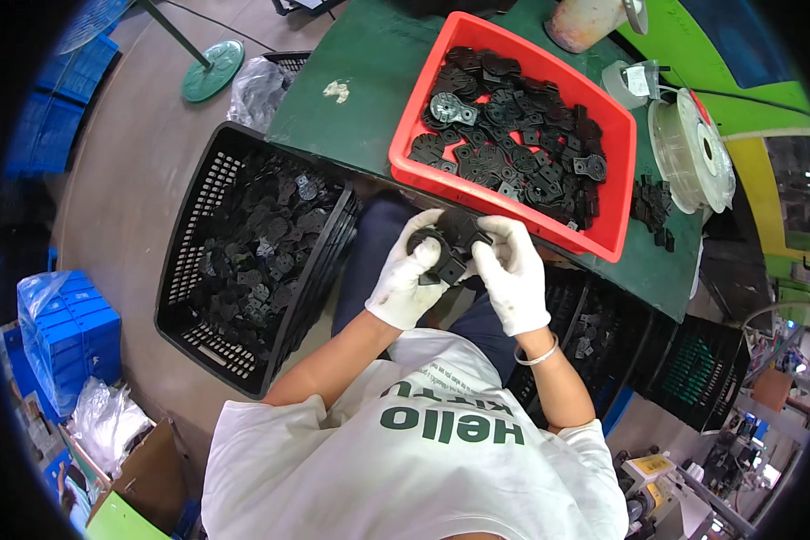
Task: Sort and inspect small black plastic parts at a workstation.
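This is a factory assembly workshop: a red bin (616,180) heaped with identical black moulded parts sits at the near edge of a green workbench (360,81), black crates (184,261) of the same parts stand on the concrete floor (126,180) (stacked blue boxes (67,337) beside them), and a wire spool (693,153) rests near the bench's right corner.

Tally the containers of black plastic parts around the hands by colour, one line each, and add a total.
Red tray on the green table: 1
Black slotted crates: 2, one at the person's left, one at the right under the table
Total: 3
Both gloved hands, left hand and right hand, hold a black part.
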Available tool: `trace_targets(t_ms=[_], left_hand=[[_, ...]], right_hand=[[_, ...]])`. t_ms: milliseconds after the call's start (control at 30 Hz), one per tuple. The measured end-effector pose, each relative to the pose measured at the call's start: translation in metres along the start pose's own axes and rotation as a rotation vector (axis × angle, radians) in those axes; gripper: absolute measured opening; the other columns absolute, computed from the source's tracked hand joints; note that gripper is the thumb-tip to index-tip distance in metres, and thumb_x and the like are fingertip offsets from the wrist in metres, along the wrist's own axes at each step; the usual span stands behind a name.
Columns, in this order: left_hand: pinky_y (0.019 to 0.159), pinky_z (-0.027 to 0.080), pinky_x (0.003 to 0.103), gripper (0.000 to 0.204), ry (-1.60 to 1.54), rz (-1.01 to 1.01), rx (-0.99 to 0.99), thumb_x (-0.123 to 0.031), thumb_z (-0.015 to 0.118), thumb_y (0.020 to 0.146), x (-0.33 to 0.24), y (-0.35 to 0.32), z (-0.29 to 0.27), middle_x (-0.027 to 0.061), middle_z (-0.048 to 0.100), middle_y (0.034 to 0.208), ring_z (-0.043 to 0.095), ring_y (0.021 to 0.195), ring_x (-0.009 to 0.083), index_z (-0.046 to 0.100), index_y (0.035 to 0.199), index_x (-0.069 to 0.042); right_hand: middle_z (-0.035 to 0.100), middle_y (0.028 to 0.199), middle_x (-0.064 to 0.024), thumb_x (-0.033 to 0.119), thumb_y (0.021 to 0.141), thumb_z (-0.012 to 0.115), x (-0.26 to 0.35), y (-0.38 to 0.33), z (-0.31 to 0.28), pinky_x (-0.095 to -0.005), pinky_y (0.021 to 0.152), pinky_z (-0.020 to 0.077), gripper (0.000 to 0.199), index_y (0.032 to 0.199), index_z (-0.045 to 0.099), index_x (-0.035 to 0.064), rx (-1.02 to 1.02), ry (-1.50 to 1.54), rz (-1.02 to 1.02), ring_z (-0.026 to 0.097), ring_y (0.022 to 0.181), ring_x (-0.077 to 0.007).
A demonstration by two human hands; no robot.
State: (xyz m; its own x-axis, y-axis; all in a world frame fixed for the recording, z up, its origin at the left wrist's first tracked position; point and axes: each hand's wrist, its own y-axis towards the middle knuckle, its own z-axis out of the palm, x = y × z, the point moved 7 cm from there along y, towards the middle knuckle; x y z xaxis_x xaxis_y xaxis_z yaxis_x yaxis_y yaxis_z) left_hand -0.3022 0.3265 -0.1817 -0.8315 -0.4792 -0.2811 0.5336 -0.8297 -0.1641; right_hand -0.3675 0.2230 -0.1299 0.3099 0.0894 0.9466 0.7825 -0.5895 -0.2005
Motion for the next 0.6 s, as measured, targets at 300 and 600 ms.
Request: trace_targets(t_ms=[300, 600], left_hand=[[0.085, 0.05, 0.039, 0.04, -0.01, -0.006, -0.196, -0.01, 0.061, 0.082, -0.005, -0.016, -0.039, 0.0075, 0.056, 0.111, 0.056, 0.103, 0.0224, 0.049, 0.12, -0.011], [0.077, 0.053, 0.045, 0.04, 0.244, 0.161, -0.392, -0.01, 0.07, 0.075, -0.122, -0.056, -0.112, 0.004, 0.058, 0.097, 0.061, 0.088, 0.0218, 0.053, 0.112, -0.013]], right_hand=[[0.057, 0.088, -0.0111, 0.014, 0.081, 0.063, 0.027, -0.019, 0.043, -0.0343, 0.063, 0.0494, 0.024, 0.104, 0.059, 0.0082, 0.014, -0.628, -0.492, 0.06, 0.07, -0.0277], [0.059, 0.086, -0.0145, 0.007, 0.08, 0.061, 0.092, 0.075, 0.005, -0.0366, 0.07, 0.0484, 0.014, 0.094, 0.06, 0.0037, -0.102, -0.587, -0.708, 0.06, 0.08, -0.0319]])
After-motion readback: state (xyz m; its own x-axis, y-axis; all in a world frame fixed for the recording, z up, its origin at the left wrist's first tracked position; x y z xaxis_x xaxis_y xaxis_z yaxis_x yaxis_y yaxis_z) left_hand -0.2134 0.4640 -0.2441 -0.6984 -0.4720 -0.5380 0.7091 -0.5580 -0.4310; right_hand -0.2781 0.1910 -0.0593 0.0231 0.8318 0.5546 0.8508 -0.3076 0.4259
